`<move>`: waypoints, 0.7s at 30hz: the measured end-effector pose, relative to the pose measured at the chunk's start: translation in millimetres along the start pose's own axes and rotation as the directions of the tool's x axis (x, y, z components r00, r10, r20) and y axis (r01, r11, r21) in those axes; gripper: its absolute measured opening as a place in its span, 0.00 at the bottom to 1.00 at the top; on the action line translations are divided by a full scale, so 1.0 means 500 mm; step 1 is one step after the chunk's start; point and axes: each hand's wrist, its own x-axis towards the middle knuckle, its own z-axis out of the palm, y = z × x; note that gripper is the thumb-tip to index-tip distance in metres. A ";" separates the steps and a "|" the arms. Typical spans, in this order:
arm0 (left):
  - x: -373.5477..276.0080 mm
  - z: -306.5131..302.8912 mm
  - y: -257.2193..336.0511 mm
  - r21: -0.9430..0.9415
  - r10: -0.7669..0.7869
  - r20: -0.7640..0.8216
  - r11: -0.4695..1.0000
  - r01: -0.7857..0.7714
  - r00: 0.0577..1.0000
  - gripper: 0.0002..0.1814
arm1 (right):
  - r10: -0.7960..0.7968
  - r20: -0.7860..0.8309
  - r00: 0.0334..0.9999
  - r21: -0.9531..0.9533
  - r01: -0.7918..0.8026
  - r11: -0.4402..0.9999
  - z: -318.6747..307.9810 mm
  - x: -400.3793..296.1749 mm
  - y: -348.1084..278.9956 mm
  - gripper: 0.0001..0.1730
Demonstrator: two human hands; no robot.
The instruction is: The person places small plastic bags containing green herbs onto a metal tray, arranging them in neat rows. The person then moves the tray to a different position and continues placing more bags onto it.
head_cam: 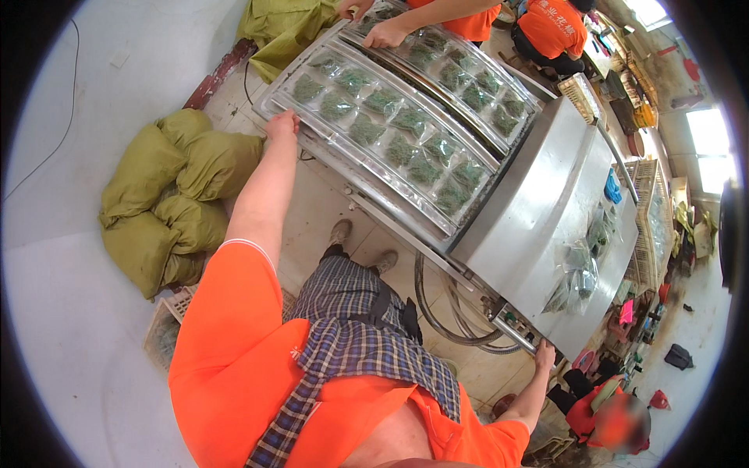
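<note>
My left hand [282, 124] rests with curled fingers at the near left corner of a steel vacuum-packing machine bed [327, 153], by the end of a long sealing bar [374, 169]. Whether its fingers grip anything is hidden. Rows of clear plastic bags of green produce [367, 130] lie flat on the bed, between the bars. At lower right, my right hand [545, 354] is closed around the end of a steel bar [515, 334] beside the machine's lid [526, 175]. That lid covers the right part of the machine, and several filled bags [576, 275] lie on it.
Across the bed, a co-worker's hand [386, 34] touches the far row. Stuffed green woven sacks [146, 187] are piled on the left. Hoses [439, 322] hang below the machine. Another person [553, 29] sits at the back; one more [608, 409] is at lower right. Plastic crates [649, 216] stand beyond the lid.
</note>
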 end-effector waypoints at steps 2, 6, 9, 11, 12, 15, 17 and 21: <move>0.014 -0.002 -0.008 0.023 -0.069 -0.033 0.997 0.070 0.997 0.09 | 0.028 0.017 0.999 0.024 -0.028 0.999 -0.002 0.000 -0.011 0.28; 0.014 -0.009 -0.015 0.422 0.390 -0.254 0.868 -0.261 0.885 0.07 | 0.033 -0.089 0.995 0.031 -0.030 0.999 0.010 -0.002 -0.006 0.28; 0.003 -0.014 0.012 0.737 0.819 0.078 0.336 -0.586 0.569 0.12 | 0.086 -0.012 0.996 -0.016 -0.087 0.996 0.014 0.008 0.000 0.28; -0.032 0.011 0.047 0.779 0.800 0.349 0.042 -0.626 0.488 0.16 | 0.111 -0.012 0.994 0.021 -0.111 0.994 0.027 0.011 0.027 0.28; -0.043 0.022 0.052 0.801 0.729 0.439 -0.051 -0.597 0.526 0.17 | 0.120 -0.010 0.993 0.037 -0.120 0.992 0.037 0.015 0.039 0.27; -0.043 0.048 0.062 0.840 0.581 0.510 -0.176 -0.513 0.635 0.21 | -0.141 -0.171 0.975 -0.085 0.127 0.988 0.061 0.023 0.071 0.29; -0.035 0.048 0.058 0.861 0.526 0.485 -0.152 -0.485 0.698 0.22 | -0.044 -0.125 0.991 -0.022 0.041 0.999 0.058 0.035 0.078 0.29; -0.034 0.019 0.035 0.772 0.673 0.540 -0.157 -0.615 0.505 0.21 | 0.059 0.018 0.998 0.001 -0.059 0.998 0.042 0.047 0.076 0.29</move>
